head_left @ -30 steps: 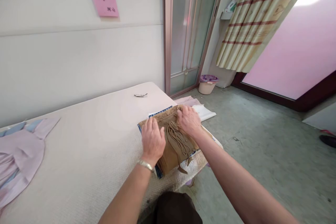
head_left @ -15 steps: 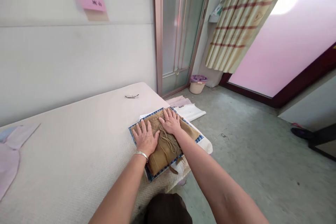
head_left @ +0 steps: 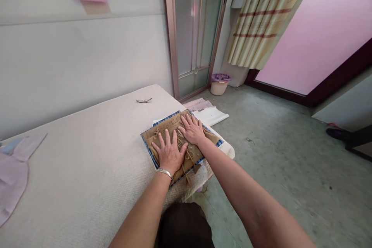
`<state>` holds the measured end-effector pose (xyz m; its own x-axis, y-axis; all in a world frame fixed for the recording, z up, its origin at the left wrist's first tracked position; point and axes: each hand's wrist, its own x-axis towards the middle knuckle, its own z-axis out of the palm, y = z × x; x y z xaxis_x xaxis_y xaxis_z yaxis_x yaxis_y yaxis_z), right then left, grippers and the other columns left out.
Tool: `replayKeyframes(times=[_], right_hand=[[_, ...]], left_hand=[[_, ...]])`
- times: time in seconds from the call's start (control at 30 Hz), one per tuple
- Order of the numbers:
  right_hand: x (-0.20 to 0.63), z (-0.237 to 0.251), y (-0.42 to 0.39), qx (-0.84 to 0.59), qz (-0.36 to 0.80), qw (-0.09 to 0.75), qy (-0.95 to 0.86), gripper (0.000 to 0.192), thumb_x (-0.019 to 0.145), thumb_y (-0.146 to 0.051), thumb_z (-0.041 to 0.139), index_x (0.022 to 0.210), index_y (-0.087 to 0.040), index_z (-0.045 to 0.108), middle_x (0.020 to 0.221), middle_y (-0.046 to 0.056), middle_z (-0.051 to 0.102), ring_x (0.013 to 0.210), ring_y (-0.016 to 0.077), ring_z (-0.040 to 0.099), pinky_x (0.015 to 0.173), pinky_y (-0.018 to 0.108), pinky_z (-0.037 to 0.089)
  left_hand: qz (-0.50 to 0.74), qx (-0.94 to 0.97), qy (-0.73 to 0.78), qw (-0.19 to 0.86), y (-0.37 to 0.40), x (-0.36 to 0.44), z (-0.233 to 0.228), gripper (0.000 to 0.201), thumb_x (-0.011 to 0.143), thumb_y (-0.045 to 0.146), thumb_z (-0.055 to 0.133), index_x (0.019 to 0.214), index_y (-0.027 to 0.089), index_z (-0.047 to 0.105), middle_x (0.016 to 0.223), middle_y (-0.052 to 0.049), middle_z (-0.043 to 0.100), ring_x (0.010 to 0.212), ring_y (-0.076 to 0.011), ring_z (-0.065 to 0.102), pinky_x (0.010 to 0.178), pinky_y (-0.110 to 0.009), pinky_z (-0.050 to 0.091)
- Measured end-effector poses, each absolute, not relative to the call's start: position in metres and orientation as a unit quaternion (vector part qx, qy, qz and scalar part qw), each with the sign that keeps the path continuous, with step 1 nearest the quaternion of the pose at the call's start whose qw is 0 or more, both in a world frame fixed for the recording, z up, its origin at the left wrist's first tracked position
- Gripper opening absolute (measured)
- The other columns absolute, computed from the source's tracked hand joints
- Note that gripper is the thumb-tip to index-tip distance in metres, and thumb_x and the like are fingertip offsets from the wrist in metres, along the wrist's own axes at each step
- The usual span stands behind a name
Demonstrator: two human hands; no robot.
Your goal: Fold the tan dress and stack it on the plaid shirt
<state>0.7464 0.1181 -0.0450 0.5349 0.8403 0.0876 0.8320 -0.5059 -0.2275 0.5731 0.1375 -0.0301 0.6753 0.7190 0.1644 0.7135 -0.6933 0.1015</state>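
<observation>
A brown folded garment [head_left: 151,136] with a drawstring [head_left: 190,154] lies flat near the corner of the bed. Beneath it, the edges of a blue checked cloth [head_left: 220,143] stick out. My left hand [head_left: 171,155], with a bracelet at the wrist, rests palm down on the brown garment, fingers spread. My right hand [head_left: 192,128] is also flat on it, farther back and to the right, fingers slightly apart. The hands cover part of the garment and of its cord.
Eyeglasses [head_left: 144,100] lie on the white bed [head_left: 95,155]. A pale pink cloth [head_left: 13,178] is at its left. White fabric [head_left: 213,116] sits beyond the bed corner. A lidded-looking bin with a purple bag [head_left: 219,85] stands by the glass door [head_left: 193,46].
My left hand has slid rightward over the brown garment, toward the drawstring. The right hand stays about where it was on the cloth. The camera view has tilted slightly.
</observation>
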Motion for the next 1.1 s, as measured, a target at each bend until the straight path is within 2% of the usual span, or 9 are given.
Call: replayKeyframes(times=[0.1, 0.27, 0.43, 0.5, 0.57, 0.67, 0.8, 1.0, 1.1], right_hand=[[0.750, -0.050, 0.123, -0.864, 0.007, 0.134, -0.485, 0.072, 0.103, -0.067, 0.022, 0.166, -0.031, 0.020, 0.173, 0.004, 0.016, 0.158, 0.0323, 0.011, 0.124, 0.062, 0.012], [0.754, -0.025, 0.122, -0.863, 0.091, 0.133, -0.479, 0.071, 0.103, -0.065, 0.025, 0.166, -0.032, 0.018, 0.173, 0.005, 0.015, 0.158, 0.0328, 0.012, 0.123, 0.064, 0.013], [0.745, -0.002, 0.105, -0.848, 0.036, 0.195, -0.491, 0.066, 0.105, -0.058, 0.024, 0.166, -0.037, 0.011, 0.174, 0.002, 0.010, 0.158, 0.0318, 0.012, 0.122, 0.063, 0.018], [0.741, 0.002, 0.100, -0.843, 0.009, 0.217, -0.493, 0.065, 0.106, -0.056, 0.024, 0.166, -0.035, 0.015, 0.174, 0.003, 0.013, 0.157, 0.0335, 0.013, 0.121, 0.062, 0.020], [0.740, 0.004, 0.099, -0.839, 0.008, 0.215, -0.500, 0.063, 0.106, -0.054, 0.027, 0.164, -0.033, 0.022, 0.173, 0.004, 0.019, 0.156, 0.0341, 0.016, 0.121, 0.061, 0.022], [0.750, 0.007, 0.107, -0.850, 0.003, 0.208, -0.484, 0.055, 0.106, -0.045, 0.031, 0.158, -0.026, 0.036, 0.163, 0.008, 0.040, 0.151, 0.0318, 0.029, 0.118, 0.055, 0.029], [0.777, 0.009, 0.130, -0.859, 0.004, 0.193, -0.474, 0.055, 0.099, -0.030, 0.044, 0.152, -0.018, 0.042, 0.146, 0.014, 0.057, 0.141, 0.0317, 0.041, 0.112, 0.050, 0.037], [0.811, 0.004, 0.159, -0.832, 0.055, 0.143, -0.533, 0.073, 0.084, -0.025, 0.063, 0.153, -0.018, 0.043, 0.150, 0.013, 0.054, 0.138, 0.0278, 0.046, 0.109, 0.040, 0.040], [0.823, 0.006, 0.169, -0.819, 0.069, 0.122, -0.556, 0.071, 0.077, -0.027, 0.070, 0.146, -0.019, 0.053, 0.149, 0.011, 0.053, 0.137, 0.0278, 0.046, 0.107, 0.037, 0.041]], left_hand=[[0.103, 0.916, 0.388, 0.007, 0.143, 0.575, -0.034, 0.080, 0.098, 0.072, 0.026, 0.162, 0.025, 0.034, 0.171, -0.015, 0.022, 0.154, -0.0498, 0.016, 0.113, -0.083, 0.015], [0.080, 0.916, 0.391, 0.042, 0.136, 0.573, -0.014, 0.076, 0.100, 0.067, 0.030, 0.160, 0.022, 0.038, 0.170, -0.017, 0.024, 0.153, -0.0508, 0.018, 0.112, -0.083, 0.018], [0.145, 0.930, 0.337, 0.016, 0.120, 0.559, 0.003, 0.064, 0.103, 0.054, 0.032, 0.159, 0.024, 0.040, 0.171, -0.011, 0.023, 0.157, -0.0421, 0.014, 0.120, -0.075, 0.012], [0.174, 0.919, 0.353, 0.012, 0.131, 0.548, 0.005, 0.057, 0.105, 0.045, 0.032, 0.156, 0.021, 0.044, 0.169, -0.012, 0.030, 0.156, -0.0378, 0.020, 0.123, -0.068, 0.017], [0.203, 0.883, 0.422, 0.033, 0.155, 0.536, 0.004, 0.050, 0.104, 0.034, 0.035, 0.149, 0.015, 0.049, 0.159, -0.017, 0.045, 0.149, -0.0342, 0.037, 0.120, -0.058, 0.031], [0.216, 0.812, 0.534, 0.092, 0.199, 0.521, 0.002, 0.042, 0.098, 0.030, 0.049, 0.134, 0.009, 0.055, 0.131, -0.020, 0.065, 0.126, -0.0319, 0.058, 0.105, -0.045, 0.048], [0.195, 0.800, 0.552, 0.128, 0.242, 0.518, -0.001, 0.050, 0.091, 0.037, 0.063, 0.134, 0.012, 0.054, 0.123, -0.016, 0.066, 0.119, -0.0294, 0.061, 0.101, -0.039, 0.048], [0.074, 0.841, 0.527, 0.101, 0.261, 0.526, 0.003, 0.039, 0.085, 0.043, 0.070, 0.116, 0.020, 0.064, 0.116, -0.014, 0.062, 0.115, -0.0322, 0.061, 0.091, -0.039, 0.048], [0.069, 0.841, 0.526, 0.102, 0.264, 0.529, 0.006, 0.032, 0.080, 0.043, 0.074, 0.103, 0.023, 0.063, 0.113, -0.011, 0.062, 0.111, -0.0313, 0.061, 0.086, -0.037, 0.048]])
